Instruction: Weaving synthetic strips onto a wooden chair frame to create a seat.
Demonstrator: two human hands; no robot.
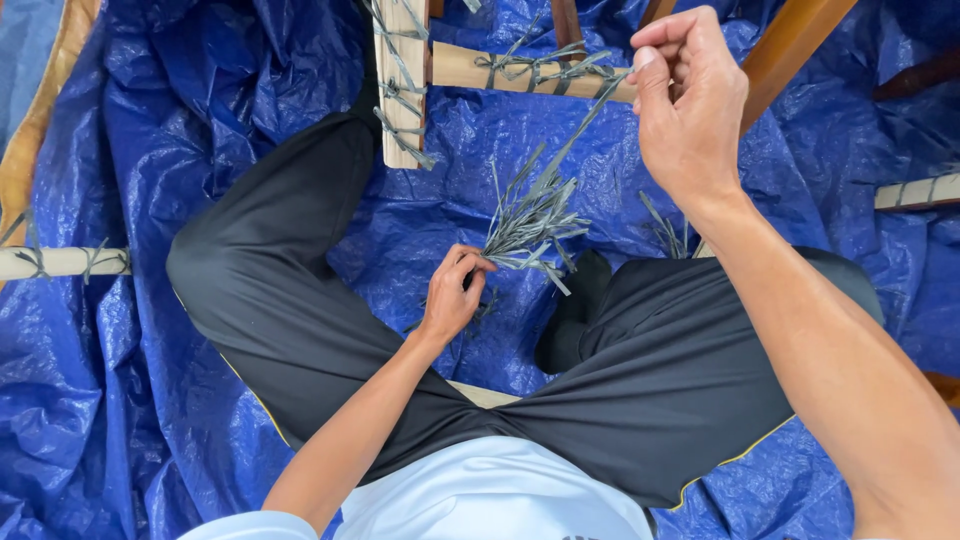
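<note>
My left hand (452,292) grips a bundle of grey-green flat strips (530,222) low between my knees. A single strip (590,112) runs up from the bundle to my right hand (688,100), which pinches its end near the round wooden bar (462,67). The bar carries grey lashing (545,67) where it meets an upright wooden post (401,90), also wrapped in strips.
I sit cross-legged in black trousers (290,290) on a crumpled blue tarpaulin (130,400). Another pale pole with lashing (60,262) lies at the left, and one (915,192) at the right. Brown wooden legs (790,40) stand at the top right.
</note>
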